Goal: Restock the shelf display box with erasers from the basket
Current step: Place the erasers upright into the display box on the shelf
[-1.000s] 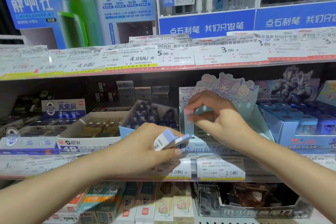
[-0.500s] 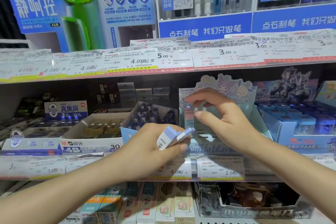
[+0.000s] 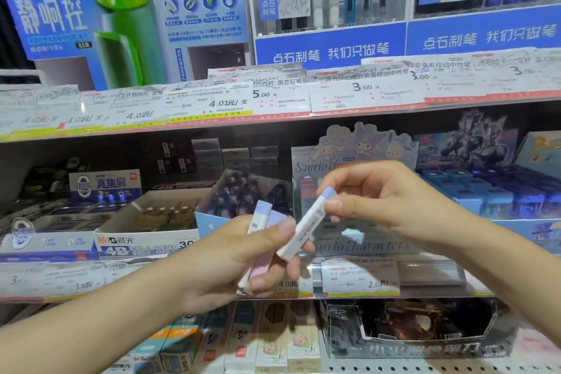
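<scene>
My left hand [image 3: 233, 255] grips a small bunch of stick erasers [image 3: 261, 231] with blue and pink ends, in front of the middle shelf. My right hand [image 3: 385, 194] pinches the upper end of one white-sleeved eraser with a blue tip [image 3: 309, 223]; its lower end still rests against my left fingers. Behind both hands stands the Sanrio display box [image 3: 364, 146], with a cartoon header card and a pale blue front panel. The basket is out of view.
A white M&G 4B eraser box [image 3: 142, 240] sits to the left on the same shelf, a dark blue-lidded box [image 3: 246, 194] between it and the Sanrio box. Blue boxed goods [image 3: 491, 194] stand at the right. Price-tag rails [image 3: 358, 279] edge the shelves.
My right hand has drawn back out of the display box toward my left hand and taken hold of one eraser from the bunch. My left hand has tilted the erasers more upright.
</scene>
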### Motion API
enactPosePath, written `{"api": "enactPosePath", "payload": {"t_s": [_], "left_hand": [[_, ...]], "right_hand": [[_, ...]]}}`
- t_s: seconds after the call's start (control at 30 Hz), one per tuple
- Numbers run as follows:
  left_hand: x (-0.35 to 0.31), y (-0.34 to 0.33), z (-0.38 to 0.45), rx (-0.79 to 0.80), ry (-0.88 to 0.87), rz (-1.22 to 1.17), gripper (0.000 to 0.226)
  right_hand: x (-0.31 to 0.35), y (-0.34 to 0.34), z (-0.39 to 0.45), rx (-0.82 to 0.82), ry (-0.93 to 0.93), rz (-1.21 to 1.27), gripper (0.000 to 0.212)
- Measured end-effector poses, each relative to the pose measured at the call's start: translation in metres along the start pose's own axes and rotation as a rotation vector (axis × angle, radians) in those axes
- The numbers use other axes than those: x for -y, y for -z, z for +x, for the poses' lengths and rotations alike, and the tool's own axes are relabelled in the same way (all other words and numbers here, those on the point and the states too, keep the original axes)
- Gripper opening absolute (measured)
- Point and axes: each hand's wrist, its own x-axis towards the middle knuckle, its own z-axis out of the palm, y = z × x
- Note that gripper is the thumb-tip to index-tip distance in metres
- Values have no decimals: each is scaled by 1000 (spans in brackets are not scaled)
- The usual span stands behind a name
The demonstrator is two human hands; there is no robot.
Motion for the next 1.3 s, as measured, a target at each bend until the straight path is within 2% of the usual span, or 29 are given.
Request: {"api": "enactPosePath", "payload": {"t_s": [0.07, 0.2, 0.33, 0.47, 0.57, 0.73, 0.83, 1.0, 1.3], "left_hand": [[2, 3, -2, 42, 12, -137, 46], [2, 0, -3, 68, -32, -158, 26], [0, -11, 0, -149, -122, -57, 19], [-1, -20, 4, -343, -230, 186, 21], [-3, -22, 3, -375, -264, 370, 25], [3, -6, -3, -448, -395, 945, 19], [8, 3, -6, -347, -366, 1184, 45], [5, -1, -6, -262, -226, 1400, 65], [3, 1, -3, -223, -241, 1434, 73]], "right_hand": [[1, 4, -2, 34, 9, 27, 9], [-1, 0, -2, 53, 41, 36, 17], [-2, -4, 0, -57, -32, 109, 33], [-2, -18, 2, -213, -74, 29, 38], [0, -24, 4, -272, -10, -52, 33], [3, -5, 14, -376, 150, -203, 40], [-5, 0, 16, -323, 163, -373, 39], [-19, -4, 17, -261, 145, -422, 40], [-26, -7, 20, -171, 172, -523, 39]]}}
